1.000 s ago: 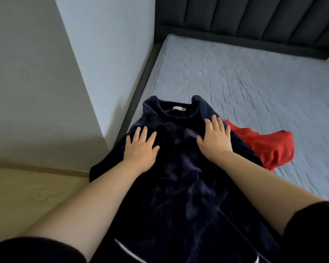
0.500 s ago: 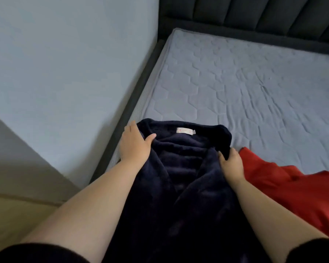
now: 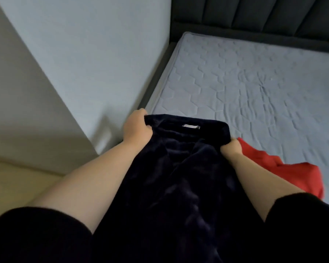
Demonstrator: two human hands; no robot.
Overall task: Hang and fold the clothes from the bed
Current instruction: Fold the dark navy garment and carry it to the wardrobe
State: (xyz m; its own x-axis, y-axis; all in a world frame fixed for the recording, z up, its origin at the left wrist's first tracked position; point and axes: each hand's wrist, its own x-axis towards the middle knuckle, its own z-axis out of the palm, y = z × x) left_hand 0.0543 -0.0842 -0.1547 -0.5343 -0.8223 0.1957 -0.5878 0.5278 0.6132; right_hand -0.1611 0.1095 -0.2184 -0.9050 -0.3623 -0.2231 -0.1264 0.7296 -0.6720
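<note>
Clothes are lying on the mattress point(image 3: 254, 88): one navy robe point(image 3: 179, 177), one red garment point(image 3: 285, 168) beside it. Left hand point(image 3: 136, 128) and right hand point(image 3: 231, 149) are each gripping one collar corner of this dark, plush robe.

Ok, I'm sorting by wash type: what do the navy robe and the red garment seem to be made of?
The navy robe is probably plush fleece or velour: thick, with soft sheen patches along its folds. The red garment seems thinner, smooth cloth, matte, lying in crumples; the blur leaves the fibre open.
</note>
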